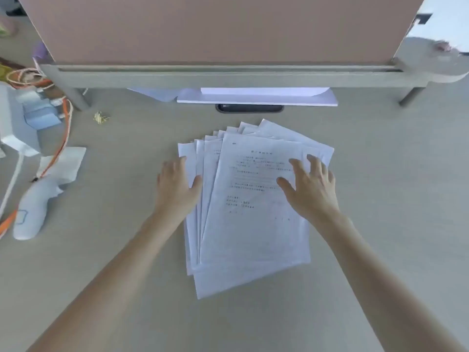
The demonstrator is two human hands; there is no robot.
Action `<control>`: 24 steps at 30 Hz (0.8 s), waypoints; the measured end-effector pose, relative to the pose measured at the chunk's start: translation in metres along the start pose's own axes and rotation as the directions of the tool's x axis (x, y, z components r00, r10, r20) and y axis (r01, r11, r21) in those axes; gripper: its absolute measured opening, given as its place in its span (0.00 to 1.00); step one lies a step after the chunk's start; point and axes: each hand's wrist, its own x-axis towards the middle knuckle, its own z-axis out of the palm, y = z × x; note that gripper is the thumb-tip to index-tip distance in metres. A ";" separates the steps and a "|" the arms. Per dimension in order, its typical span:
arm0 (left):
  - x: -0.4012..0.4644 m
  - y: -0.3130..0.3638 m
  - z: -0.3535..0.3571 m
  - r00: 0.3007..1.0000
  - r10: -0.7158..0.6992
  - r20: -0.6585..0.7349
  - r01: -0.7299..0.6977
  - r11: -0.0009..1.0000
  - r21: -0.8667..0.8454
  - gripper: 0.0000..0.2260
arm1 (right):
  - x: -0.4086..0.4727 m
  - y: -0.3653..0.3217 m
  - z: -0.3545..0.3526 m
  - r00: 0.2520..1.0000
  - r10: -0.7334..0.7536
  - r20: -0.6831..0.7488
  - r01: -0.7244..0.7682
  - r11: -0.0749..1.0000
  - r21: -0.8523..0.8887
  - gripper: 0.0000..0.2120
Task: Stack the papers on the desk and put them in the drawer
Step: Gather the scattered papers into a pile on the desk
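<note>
Several white printed papers (251,224) lie fanned out in a loose pile at the middle of the desk (393,199), their top corners spread apart. My left hand (177,189) rests flat at the pile's left edge, with the thumb on the sheets and the fingers apart. Over the top sheet's right side my right hand (311,189) is spread, fingers apart, touching or just above the paper. Neither hand holds a sheet. No drawer is in view.
A pink partition panel (220,29) on a grey rail stands at the far edge, with a white paper stack (256,97) and a dark cable slot (248,108) under it. At left lie a white handheld device (33,209), orange cable (64,133), boxes and a yellow clip (100,117).
</note>
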 end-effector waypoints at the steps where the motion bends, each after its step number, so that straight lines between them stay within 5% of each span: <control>1: 0.001 -0.007 0.010 0.999 0.014 -0.044 -0.013 1.000 0.023 0.26 | -0.001 0.005 0.012 0.999 0.044 -0.019 -0.045 0.998 -0.032 0.29; 6: -0.011 -0.030 0.033 0.993 0.040 -0.111 -0.032 0.996 0.077 0.26 | -0.012 0.020 0.052 0.994 0.073 -0.087 -0.077 0.996 -0.050 0.31; 12: -0.051 -0.031 0.036 0.988 0.101 -0.119 -0.088 0.990 0.108 0.12 | -0.027 0.023 0.056 0.973 0.171 -0.154 -0.170 0.985 0.016 0.32; 16: -0.056 -0.031 0.035 0.984 0.127 -0.127 -0.112 0.986 0.123 0.05 | -0.028 0.020 0.050 0.986 0.128 -0.110 -0.125 0.992 0.035 0.32; 24: -0.016 -0.022 0.038 0.989 0.094 -0.117 -0.094 0.996 0.005 0.06 | 0.005 0.008 0.044 0.994 0.032 -0.104 -0.020 0.993 0.112 0.30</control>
